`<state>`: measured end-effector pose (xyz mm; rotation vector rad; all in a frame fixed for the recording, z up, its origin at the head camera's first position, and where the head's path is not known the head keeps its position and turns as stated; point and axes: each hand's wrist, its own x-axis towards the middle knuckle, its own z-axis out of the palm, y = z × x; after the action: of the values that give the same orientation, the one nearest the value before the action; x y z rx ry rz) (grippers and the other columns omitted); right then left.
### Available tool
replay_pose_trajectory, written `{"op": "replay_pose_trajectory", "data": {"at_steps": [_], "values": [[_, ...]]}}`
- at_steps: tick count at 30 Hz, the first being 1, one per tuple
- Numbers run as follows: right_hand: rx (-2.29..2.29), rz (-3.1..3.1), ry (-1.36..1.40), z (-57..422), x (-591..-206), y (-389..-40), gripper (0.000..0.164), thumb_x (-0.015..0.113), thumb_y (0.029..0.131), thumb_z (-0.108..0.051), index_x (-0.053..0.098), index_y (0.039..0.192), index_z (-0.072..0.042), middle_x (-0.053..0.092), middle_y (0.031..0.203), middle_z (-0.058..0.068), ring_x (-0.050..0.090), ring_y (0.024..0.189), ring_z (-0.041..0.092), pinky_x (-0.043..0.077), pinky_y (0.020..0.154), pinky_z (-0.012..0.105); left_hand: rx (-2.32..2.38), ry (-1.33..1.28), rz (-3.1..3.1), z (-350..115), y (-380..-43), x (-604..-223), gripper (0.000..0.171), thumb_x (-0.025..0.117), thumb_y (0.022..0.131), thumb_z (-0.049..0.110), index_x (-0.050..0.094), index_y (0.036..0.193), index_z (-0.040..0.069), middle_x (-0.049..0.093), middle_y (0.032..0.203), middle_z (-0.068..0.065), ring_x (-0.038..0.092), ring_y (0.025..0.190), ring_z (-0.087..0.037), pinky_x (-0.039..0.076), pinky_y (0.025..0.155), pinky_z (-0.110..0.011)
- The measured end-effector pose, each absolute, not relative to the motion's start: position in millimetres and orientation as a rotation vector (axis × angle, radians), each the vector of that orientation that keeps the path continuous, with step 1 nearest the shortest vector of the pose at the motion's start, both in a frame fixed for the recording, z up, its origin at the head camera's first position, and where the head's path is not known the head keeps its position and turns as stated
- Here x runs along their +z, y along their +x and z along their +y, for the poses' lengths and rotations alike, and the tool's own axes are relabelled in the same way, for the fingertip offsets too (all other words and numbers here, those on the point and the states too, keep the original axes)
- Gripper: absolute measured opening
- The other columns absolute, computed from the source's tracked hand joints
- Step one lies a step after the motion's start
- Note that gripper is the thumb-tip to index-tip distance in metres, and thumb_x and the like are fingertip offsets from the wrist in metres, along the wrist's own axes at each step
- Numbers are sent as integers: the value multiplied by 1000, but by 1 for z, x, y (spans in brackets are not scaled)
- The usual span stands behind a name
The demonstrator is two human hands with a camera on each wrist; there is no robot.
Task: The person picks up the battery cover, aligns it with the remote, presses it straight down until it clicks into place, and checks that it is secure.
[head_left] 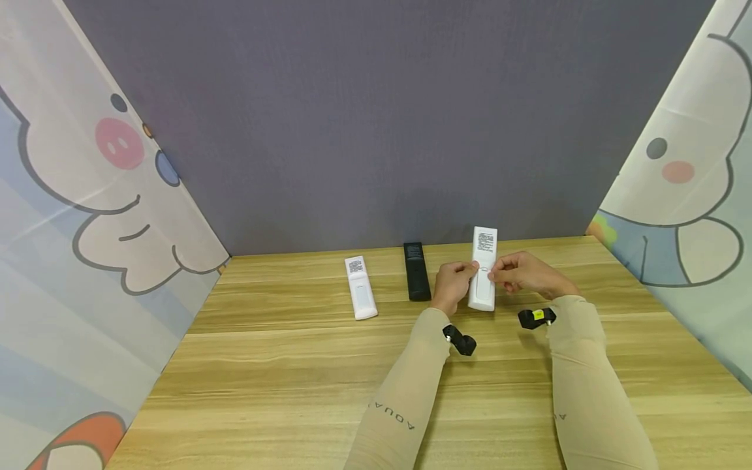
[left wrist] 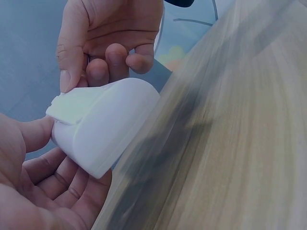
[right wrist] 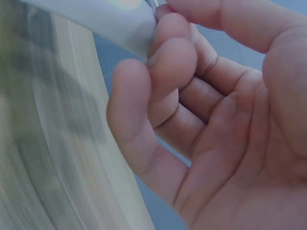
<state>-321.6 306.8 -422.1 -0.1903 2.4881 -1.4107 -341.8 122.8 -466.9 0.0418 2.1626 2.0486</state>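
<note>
A white remote control (head_left: 483,297) is held back side up between both hands, its label panel at the far end and its battery cover towards the person. Along its left edge the left hand (head_left: 454,286) grips it, thumb on top and fingers curled beneath. From the right edge the right hand (head_left: 531,273) pinches it, with the thumb at the cover's upper part. In the left wrist view the battery cover (left wrist: 72,106) stands slightly proud of the casing at its edge. The right wrist view catches only a corner of the remote beside the curled fingers (right wrist: 129,96).
Left of the hands, a black remote control (head_left: 417,274) lies on the wooden table (head_left: 282,378). Further left lies another white remote (head_left: 361,290), showing its back. A grey panel (head_left: 376,130) rises behind the table, with cartoon-printed cloths (head_left: 47,294) on both sides.
</note>
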Motion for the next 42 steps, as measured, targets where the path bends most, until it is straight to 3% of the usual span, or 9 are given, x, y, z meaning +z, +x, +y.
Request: {"op": "replay_pose_trajectory", "data": {"at_steps": [16, 27, 35, 42], "values": [[-1409, 2483, -168, 304, -421, -321, 24, 70, 97, -20, 64, 97, 3, 60, 76, 6, 53, 61, 12, 50, 59, 31, 2055, 36, 2155, 121, -341, -465, 25, 66, 100, 34, 81, 96, 15, 71, 90, 4, 63, 79, -11, 56, 74, -35], [-1416, 2487, -157, 305, -423, -321, 35, 65, 102, -28, 56, 87, 3, 53, 68, 0, 50, 61, 13, 48, 59, 31, 2061, 39, 2136, 120, -340, -464, 25, 65, 101, 35, 80, 96, 15, 71, 89, 2, 64, 79, -12, 54, 71, -33], [-1449, 2480, -144, 305, -422, -320, 27, 66, 101, -26, 55, 90, -3, 58, 80, 3, 57, 69, 16, 55, 64, 37, 2057, 30, 2134, 121, -340, -464, 24, 66, 101, 35, 80, 98, 15, 71, 90, 2, 63, 79, -12, 57, 76, -38], [-1467, 2475, -154, 303, -420, -318, 24, 64, 101, -23, 54, 96, -1, 65, 88, 10, 66, 80, 21, 61, 73, 42, 2058, 29, 2127, 121, -341, -464, 25, 66, 101, 34, 80, 98, 14, 72, 95, -2, 60, 79, -11, 56, 77, -38]]}}
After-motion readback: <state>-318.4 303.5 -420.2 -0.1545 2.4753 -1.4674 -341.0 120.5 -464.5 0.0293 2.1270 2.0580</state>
